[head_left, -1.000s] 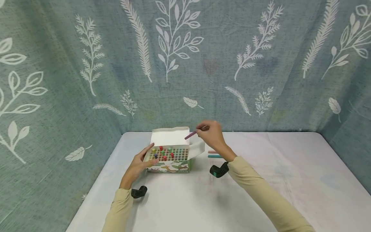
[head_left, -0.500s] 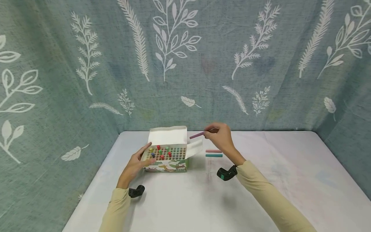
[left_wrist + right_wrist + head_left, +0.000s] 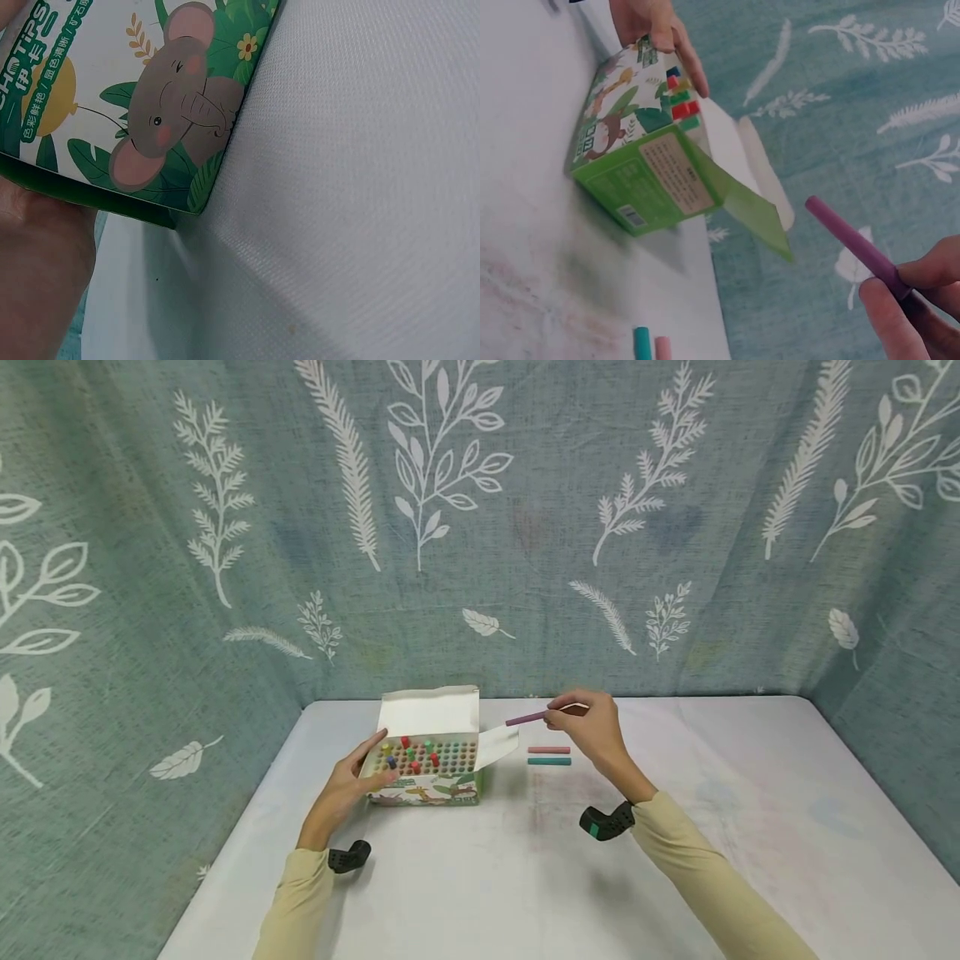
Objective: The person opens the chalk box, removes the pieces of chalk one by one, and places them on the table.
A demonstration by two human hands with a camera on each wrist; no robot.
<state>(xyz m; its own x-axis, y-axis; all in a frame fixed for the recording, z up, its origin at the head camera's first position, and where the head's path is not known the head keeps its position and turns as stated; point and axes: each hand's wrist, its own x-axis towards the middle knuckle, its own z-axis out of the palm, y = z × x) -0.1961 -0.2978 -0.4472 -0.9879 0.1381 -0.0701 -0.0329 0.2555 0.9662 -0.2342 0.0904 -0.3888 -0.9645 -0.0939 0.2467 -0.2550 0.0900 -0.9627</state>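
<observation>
Head view: our right hand (image 3: 596, 727) pinches a purple chalk stick (image 3: 527, 719).
Its long axis points left toward the chalk box (image 3: 427, 772), which our left hand (image 3: 347, 789) steadies, fingers straight.

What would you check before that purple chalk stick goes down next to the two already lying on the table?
1. Right hand pinches the purple stick firmly: ok.
2. Stick clear of the box flap: ok.
3. Left hand steadies the chalk box: ok.
4. Pink stick and teal stick lie parallel, apart: ok.
5. Bare table beside them: ok.
6. Stick unbroken: cannot tell.
</observation>
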